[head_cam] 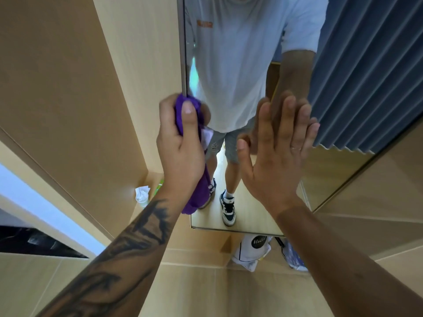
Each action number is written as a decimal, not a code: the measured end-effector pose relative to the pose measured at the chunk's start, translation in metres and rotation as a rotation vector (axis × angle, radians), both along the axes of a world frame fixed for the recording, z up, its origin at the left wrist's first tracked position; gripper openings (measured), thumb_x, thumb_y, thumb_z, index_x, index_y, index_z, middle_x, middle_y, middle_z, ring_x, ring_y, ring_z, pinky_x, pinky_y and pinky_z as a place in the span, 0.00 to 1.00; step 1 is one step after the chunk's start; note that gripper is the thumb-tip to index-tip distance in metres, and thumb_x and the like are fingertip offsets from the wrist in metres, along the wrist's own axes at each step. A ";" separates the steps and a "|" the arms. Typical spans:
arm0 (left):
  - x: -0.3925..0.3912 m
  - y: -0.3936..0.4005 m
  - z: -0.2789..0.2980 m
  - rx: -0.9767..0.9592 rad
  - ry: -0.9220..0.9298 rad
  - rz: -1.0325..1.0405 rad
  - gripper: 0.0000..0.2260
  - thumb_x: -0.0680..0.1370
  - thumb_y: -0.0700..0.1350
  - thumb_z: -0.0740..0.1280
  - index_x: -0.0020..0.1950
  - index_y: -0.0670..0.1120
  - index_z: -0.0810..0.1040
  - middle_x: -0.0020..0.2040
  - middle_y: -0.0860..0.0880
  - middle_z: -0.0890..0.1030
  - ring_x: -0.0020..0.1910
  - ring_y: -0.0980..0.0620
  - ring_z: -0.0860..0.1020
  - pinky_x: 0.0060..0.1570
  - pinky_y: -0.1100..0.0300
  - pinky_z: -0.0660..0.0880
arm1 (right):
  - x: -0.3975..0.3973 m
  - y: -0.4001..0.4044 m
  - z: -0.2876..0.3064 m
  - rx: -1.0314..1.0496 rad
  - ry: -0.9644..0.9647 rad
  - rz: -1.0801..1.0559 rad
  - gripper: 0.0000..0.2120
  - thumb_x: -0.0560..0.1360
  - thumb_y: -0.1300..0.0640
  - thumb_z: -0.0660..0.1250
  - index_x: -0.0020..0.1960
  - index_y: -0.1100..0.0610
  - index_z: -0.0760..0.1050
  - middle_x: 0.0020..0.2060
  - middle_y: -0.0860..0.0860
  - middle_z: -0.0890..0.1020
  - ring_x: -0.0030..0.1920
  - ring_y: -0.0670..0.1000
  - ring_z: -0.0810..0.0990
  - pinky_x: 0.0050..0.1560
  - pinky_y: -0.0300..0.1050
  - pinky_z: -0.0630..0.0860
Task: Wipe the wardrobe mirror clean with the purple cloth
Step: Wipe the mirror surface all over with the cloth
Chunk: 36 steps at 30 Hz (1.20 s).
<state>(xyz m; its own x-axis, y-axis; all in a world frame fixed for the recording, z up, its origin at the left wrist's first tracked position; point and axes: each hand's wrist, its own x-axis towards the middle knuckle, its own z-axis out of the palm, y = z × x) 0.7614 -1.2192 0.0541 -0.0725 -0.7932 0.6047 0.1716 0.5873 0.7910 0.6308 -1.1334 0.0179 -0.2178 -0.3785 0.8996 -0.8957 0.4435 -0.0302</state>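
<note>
A tall wardrobe mirror [247, 209] in a thin metal frame fills the middle of the head view and reflects a person in a white T-shirt and grey shorts. My left hand [180, 145] grips the bunched purple cloth [198, 191] against the mirror's left edge, about halfway up. Part of the cloth hangs below my fist. My right hand [277, 152] presses flat on the glass with straight fingers, to the right of the cloth.
Light wooden wardrobe panels [80, 99] flank the mirror on both sides. A crumpled white tissue with a bottle [142, 195] sits on a ledge at lower left. A white bag [254, 250] and a blue packet [294, 257] lie on the floor below the mirror. Blue curtains show in the reflection.
</note>
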 end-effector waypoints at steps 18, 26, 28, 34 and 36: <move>0.018 -0.005 -0.145 0.218 -0.097 -0.193 0.09 0.88 0.54 0.55 0.57 0.60 0.75 0.46 0.60 0.81 0.41 0.61 0.79 0.42 0.69 0.75 | 0.009 -0.007 -0.041 -0.092 -0.041 -0.024 0.29 0.84 0.48 0.62 0.79 0.61 0.63 0.76 0.69 0.67 0.77 0.69 0.58 0.79 0.66 0.50; 0.010 -0.002 -0.161 0.209 -0.036 -0.152 0.10 0.89 0.50 0.55 0.58 0.53 0.75 0.50 0.63 0.82 0.45 0.63 0.80 0.47 0.70 0.74 | 0.018 0.002 -0.113 0.018 -0.112 -0.021 0.34 0.82 0.46 0.68 0.80 0.57 0.56 0.78 0.66 0.63 0.78 0.67 0.57 0.79 0.68 0.52; 0.009 -0.002 -0.171 0.201 -0.039 -0.132 0.11 0.89 0.51 0.55 0.58 0.53 0.76 0.50 0.62 0.82 0.46 0.62 0.80 0.47 0.69 0.74 | 0.018 -0.001 -0.126 0.001 -0.118 -0.015 0.34 0.82 0.45 0.67 0.80 0.57 0.57 0.77 0.66 0.64 0.78 0.67 0.57 0.80 0.67 0.52; 0.012 0.000 -0.212 0.269 -0.126 -0.113 0.10 0.87 0.53 0.54 0.55 0.56 0.74 0.46 0.57 0.78 0.47 0.55 0.77 0.51 0.55 0.76 | 0.012 -0.004 -0.163 -0.027 -0.108 0.006 0.31 0.84 0.44 0.64 0.80 0.57 0.59 0.77 0.64 0.62 0.80 0.61 0.54 0.79 0.66 0.51; 0.012 0.004 -0.212 0.280 -0.120 -0.126 0.10 0.88 0.50 0.53 0.55 0.55 0.73 0.45 0.60 0.78 0.46 0.60 0.76 0.49 0.62 0.73 | 0.011 -0.006 -0.170 -0.043 -0.118 0.005 0.30 0.84 0.45 0.64 0.79 0.58 0.60 0.76 0.67 0.66 0.77 0.67 0.58 0.78 0.67 0.53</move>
<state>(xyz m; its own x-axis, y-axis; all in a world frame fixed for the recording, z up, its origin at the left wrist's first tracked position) 0.7738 -1.2152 -0.1577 -0.2383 -0.9075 0.3460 0.1253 0.3246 0.9375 0.6423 -1.1390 -0.1521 -0.3209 -0.3416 0.8834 -0.8873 0.4347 -0.1543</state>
